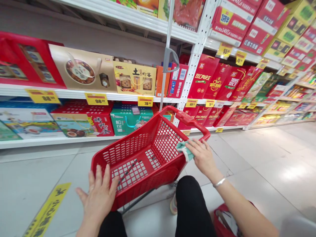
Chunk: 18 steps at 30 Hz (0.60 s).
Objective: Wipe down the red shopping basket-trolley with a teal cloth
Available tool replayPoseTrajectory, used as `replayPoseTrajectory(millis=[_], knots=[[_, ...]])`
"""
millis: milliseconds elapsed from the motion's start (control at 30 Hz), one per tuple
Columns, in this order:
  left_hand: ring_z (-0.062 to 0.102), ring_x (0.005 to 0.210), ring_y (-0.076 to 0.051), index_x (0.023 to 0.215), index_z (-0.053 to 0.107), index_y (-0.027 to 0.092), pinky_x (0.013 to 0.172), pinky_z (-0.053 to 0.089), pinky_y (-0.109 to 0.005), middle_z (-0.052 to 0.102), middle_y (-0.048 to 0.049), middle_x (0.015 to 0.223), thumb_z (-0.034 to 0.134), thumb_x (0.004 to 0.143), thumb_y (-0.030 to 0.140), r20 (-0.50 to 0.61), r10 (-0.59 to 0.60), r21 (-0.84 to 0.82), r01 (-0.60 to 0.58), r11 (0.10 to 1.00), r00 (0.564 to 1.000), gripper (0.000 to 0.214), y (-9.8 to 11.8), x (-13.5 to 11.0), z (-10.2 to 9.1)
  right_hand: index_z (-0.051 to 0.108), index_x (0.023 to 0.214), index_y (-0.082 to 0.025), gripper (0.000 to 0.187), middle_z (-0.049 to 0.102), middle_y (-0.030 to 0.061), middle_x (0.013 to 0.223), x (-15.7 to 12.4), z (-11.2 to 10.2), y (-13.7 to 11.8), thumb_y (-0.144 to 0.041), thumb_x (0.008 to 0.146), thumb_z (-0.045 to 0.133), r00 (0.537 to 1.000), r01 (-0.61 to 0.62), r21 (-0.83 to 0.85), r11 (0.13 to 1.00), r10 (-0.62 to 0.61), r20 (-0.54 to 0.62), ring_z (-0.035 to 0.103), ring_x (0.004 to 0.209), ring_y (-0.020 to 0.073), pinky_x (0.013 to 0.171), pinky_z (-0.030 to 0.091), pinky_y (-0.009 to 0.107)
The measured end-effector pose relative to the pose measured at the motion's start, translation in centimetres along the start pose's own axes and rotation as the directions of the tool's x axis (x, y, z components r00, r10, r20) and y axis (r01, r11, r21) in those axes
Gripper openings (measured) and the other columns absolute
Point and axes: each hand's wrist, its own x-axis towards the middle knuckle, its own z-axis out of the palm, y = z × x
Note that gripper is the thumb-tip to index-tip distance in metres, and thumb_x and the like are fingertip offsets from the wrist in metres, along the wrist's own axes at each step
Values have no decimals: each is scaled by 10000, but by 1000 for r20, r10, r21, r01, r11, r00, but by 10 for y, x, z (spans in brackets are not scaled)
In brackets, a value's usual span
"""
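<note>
The left hand (pixel 97 194) is held open, fingers spread, at the near rim of a red plastic rolling shopping basket (pixel 168 171); the fingertips appear to touch the rim, and nothing is gripped. The right hand (pixel 203 157) is partly curled over a teal cloth (pixel 184 149), which is pressed against the basket's right rim, with one fold showing beside the fingers. A silver bangle (pixel 219 182) is worn on the right wrist.

Black trousers (pixel 192 204) are seen below, with a red bag (pixel 222 220) by the right leg, its contents unclear. The basket stands just ahead of the knees, and a thin dark rod (pixel 128 171) lies across its mesh floor. A grey curved grip on a slim pole (pixel 168 59) rises behind it; whether the pole is joined to the basket cannot be told. A yellow floor sticker (pixel 48 210) is set to the left on pale floor tiles (pixel 259 154).

Beyond, white metal shelving (pixel 74 93) carries boxed gift sets, among them red carrier boxes (pixel 202 77) and a green box (pixel 130 121). Yellow price tags (pixel 96 98) line the shelf edges.
</note>
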Motion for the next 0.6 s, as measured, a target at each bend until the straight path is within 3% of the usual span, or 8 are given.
replayPoseTrajectory(millis=[167,267,367,467,600], knots=[[117,1563,-352,1565,325,188,1152,66,-772,239,-160,1670,202,1022,406,-23,12,14,-12,1000,1000,598,-2,-1,6,705,1238,-198,562,700,108,1287,12,-1,65,-6,779,443,987,-152,-13,988,151,-60,565,1254,264,1038,450,454],[97,1566,-348,1573,305,193,1159,55,-769,234,-148,1674,196,1021,390,-43,17,29,-16,999,999,595,-2,-2,8,720,1196,-188,560,735,113,1193,21,-8,69,-11,746,438,966,-232,15,972,233,-113,616,1138,268,971,492,441],[122,1562,-354,1566,325,197,1164,78,-765,243,-148,1669,209,1021,397,-33,10,25,-9,1000,999,592,3,-6,3,705,1204,-200,539,738,101,1176,29,-12,29,-11,776,439,960,-193,66,979,203,-192,628,1088,260,951,484,434],[169,1552,-360,1551,362,194,1167,124,-756,253,-153,1660,251,1019,393,-15,5,22,-4,1000,1000,580,12,-10,-4,673,1247,-225,525,718,83,1221,34,-10,-42,-2,836,432,980,34,171,985,1,-199,610,1125,241,964,449,425],[171,1552,-351,1559,341,195,1173,160,-739,254,-156,1657,305,1015,406,1,-3,22,3,1000,1000,584,17,-11,-6,632,1296,-215,458,699,83,1255,32,2,-146,-29,913,460,954,297,368,881,-258,-152,567,1193,240,1026,376,451]])
